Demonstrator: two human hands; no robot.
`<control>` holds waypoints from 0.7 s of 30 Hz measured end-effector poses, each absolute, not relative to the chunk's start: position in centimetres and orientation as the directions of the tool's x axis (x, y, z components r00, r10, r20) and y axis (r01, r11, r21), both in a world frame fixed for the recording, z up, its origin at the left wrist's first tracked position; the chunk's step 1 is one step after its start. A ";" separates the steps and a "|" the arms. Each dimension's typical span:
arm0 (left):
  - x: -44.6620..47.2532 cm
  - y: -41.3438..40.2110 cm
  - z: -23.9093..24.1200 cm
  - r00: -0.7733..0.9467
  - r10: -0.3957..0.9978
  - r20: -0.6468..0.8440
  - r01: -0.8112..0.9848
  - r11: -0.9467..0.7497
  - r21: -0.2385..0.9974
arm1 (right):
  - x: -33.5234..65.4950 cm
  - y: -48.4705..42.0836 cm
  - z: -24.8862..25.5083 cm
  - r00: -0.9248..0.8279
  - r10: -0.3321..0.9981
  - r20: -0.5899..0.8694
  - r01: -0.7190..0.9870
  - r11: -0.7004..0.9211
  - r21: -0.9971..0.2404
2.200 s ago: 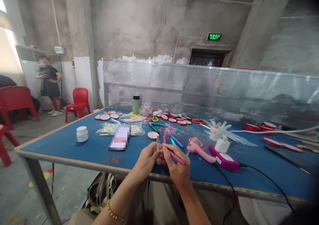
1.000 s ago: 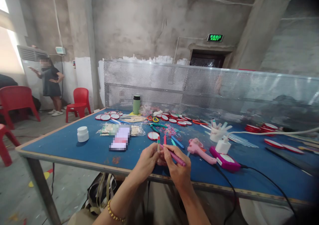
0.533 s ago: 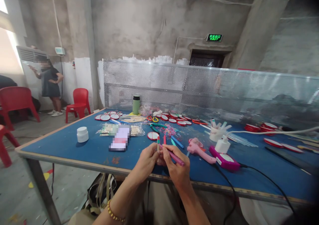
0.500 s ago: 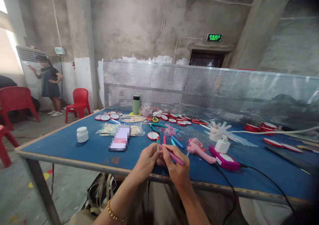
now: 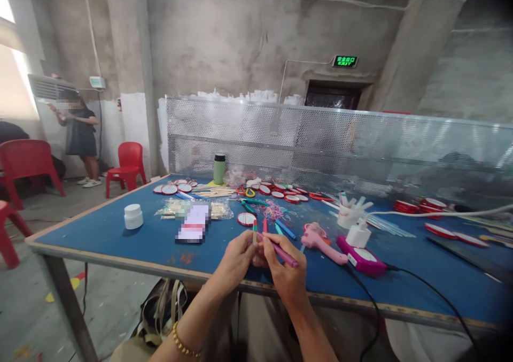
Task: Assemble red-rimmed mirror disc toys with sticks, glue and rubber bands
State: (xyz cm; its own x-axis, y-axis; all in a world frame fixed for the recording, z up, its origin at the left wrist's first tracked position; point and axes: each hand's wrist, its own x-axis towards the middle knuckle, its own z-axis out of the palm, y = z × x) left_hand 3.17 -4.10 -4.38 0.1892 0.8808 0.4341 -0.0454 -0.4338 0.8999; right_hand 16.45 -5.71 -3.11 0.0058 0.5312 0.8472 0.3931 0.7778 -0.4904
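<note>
Near the table's front edge, my left hand (image 5: 234,257) pinches a flat wooden stick (image 5: 255,233) upright; its top end is banded in red and green. My right hand (image 5: 289,271) is closed round a pink marker (image 5: 285,255), its tip end pointing at the stick. Whether the tip touches the wood I cannot tell. Just beyond my hands lie a red marker (image 5: 265,225), a blue marker (image 5: 286,229) and a round red-rimmed disc (image 5: 246,219). A pink hot glue gun (image 5: 323,244) rests to the right of my right hand.
On the blue table (image 5: 96,239) are a phone (image 5: 193,223), a white jar (image 5: 133,217), a green bottle (image 5: 219,169), a cup of sticks (image 5: 349,215) and a magenta device (image 5: 363,259) with a cable. A perforated metal screen (image 5: 248,132) stands behind. A person (image 5: 81,132) stands far left.
My hands keep their hold on the stick and the marker, with hardly any movement. The person at far left has brought both arms up in front.
</note>
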 end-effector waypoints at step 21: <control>3.1 -4.2 -4.2 0.194 0.880 0.434 -0.049 -0.433 0.900 | 16.3 -5.6 -3.0 0.006 0.528 0.849 0.391 0.781 -0.488</control>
